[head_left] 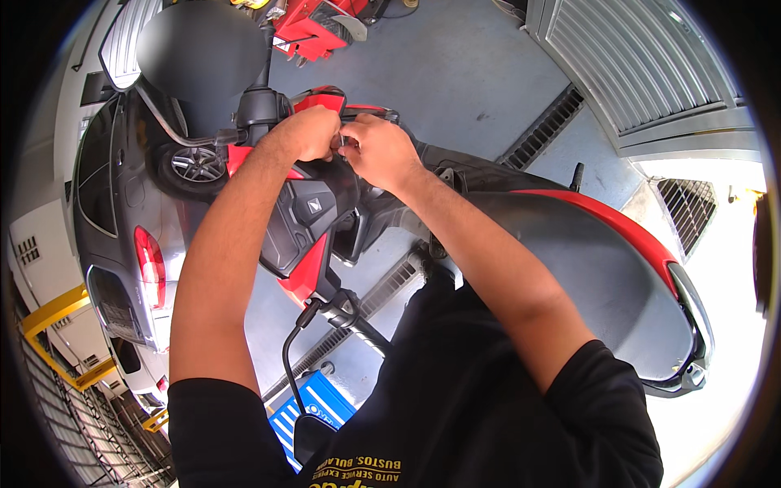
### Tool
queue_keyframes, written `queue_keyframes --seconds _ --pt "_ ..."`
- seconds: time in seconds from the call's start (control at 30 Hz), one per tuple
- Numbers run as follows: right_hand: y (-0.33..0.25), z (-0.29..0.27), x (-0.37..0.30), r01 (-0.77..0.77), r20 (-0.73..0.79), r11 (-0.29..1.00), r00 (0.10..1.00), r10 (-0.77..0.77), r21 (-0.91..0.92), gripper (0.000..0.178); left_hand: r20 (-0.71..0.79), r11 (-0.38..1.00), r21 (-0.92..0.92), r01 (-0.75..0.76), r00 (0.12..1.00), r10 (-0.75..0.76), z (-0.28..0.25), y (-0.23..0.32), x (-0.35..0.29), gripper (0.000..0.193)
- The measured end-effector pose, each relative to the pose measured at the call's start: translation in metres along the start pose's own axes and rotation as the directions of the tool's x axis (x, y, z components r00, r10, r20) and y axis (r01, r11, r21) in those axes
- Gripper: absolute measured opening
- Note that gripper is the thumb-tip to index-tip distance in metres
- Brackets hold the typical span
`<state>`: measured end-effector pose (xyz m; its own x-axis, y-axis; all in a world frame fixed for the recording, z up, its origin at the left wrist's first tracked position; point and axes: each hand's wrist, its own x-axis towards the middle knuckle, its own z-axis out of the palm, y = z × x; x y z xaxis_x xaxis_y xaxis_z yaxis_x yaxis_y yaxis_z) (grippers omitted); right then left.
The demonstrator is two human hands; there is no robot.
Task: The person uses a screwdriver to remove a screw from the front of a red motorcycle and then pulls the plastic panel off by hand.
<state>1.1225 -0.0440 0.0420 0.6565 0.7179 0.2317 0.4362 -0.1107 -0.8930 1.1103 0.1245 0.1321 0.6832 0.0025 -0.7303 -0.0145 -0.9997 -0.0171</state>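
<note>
A red and black scooter [304, 213] stands across in front of me, its long dark seat [569, 268] to my right. Both my hands meet over the far side of its front bodywork, close to the far handlebar. My left hand [311, 132] is closed, its fingers curled toward the right one. My right hand [382, 152] is closed too, thumb and fingers pinching a small shiny piece [342, 141] between the hands. That piece is too small and too covered to name. What my left fingers hold is hidden.
A dark grey car [114, 236] is parked at the left. The scooter's near grip [370, 335] and mirror stalk [288, 358] stick out close to my body. A blue box [321, 398] lies below them. Red equipment [317, 32] stands on the far floor; a grey shutter [643, 65] is at far right.
</note>
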Motion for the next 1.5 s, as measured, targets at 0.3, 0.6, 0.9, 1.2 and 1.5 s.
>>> queue_keyframes --seconds 0.3,0.6,0.9,1.2,1.5 --pt "0.005 0.003 -0.005 0.331 0.132 0.935 0.94 -0.315 -0.129 0.014 0.021 1.0 0.027 0.003 1.0 -0.004 0.003 -0.005 0.004 0.016" --pt "-0.001 0.004 -0.009 -0.311 0.051 0.896 0.949 0.311 0.318 0.018 -0.008 0.994 0.098 0.039 0.999 -0.039 0.0 0.003 0.006 0.017" --pt "0.0 0.011 -0.006 0.044 -0.136 0.994 0.99 -0.029 0.104 0.015 -0.028 0.998 0.028 0.05 0.998 -0.049 0.013 -0.004 0.009 0.021" --pt "0.003 0.009 -0.015 -0.011 -0.155 0.981 0.987 0.041 0.194 0.027 -0.05 0.998 0.052 0.02 0.999 -0.018 0.008 -0.005 0.009 0.016" --pt "0.009 0.013 -0.007 -0.185 0.085 0.975 0.981 0.175 0.127 0.015 -0.044 0.988 0.118 0.097 0.995 -0.093 0.006 0.007 0.01 0.023"
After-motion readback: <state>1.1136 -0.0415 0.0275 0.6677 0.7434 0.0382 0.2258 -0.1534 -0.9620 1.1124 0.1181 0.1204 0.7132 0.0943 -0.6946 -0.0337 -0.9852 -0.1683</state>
